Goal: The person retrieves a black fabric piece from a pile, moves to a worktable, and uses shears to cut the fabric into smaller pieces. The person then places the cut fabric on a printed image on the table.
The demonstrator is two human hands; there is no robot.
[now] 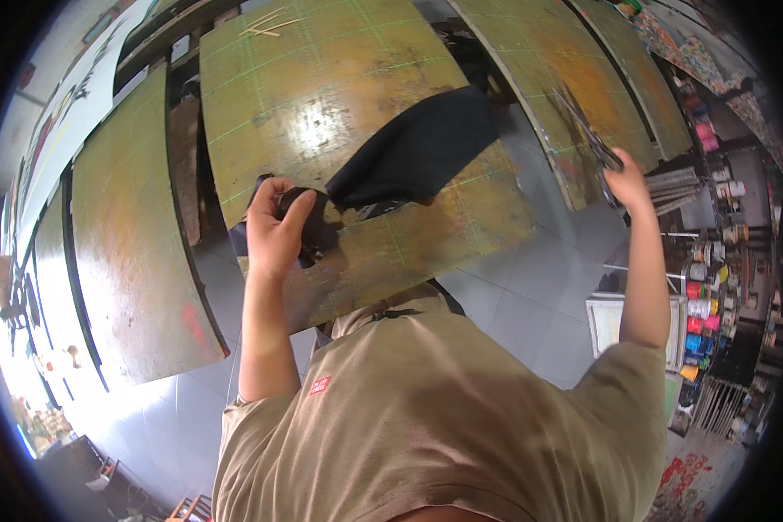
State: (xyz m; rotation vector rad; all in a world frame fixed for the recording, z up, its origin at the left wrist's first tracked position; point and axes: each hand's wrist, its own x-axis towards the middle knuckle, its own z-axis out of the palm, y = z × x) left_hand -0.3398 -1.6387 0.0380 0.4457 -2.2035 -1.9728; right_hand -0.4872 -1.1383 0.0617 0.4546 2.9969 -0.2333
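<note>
My left hand (274, 228) is closed around a dark bundle (319, 228) near the left edge of the middle board. It looks like bunched black cloth, though the fingers cover part of it. Just right of it, a wide piece of black cloth (426, 148) lies on the board, its far right corner reaching the board's edge. Out to the right, my right hand (628, 183) grips a pair of large scissors (593, 143) by the handles. Their blades point away and to the left, over the neighbouring board and apart from the cloth.
The middle board (261, 104) is stained and marked with green lines; thin wooden sticks (270, 24) lie at its far end. Gaps separate it from the left board (130, 252) and right board (539, 70). Shelves with coloured containers (700, 304) and a white frame (605, 326) stand at right.
</note>
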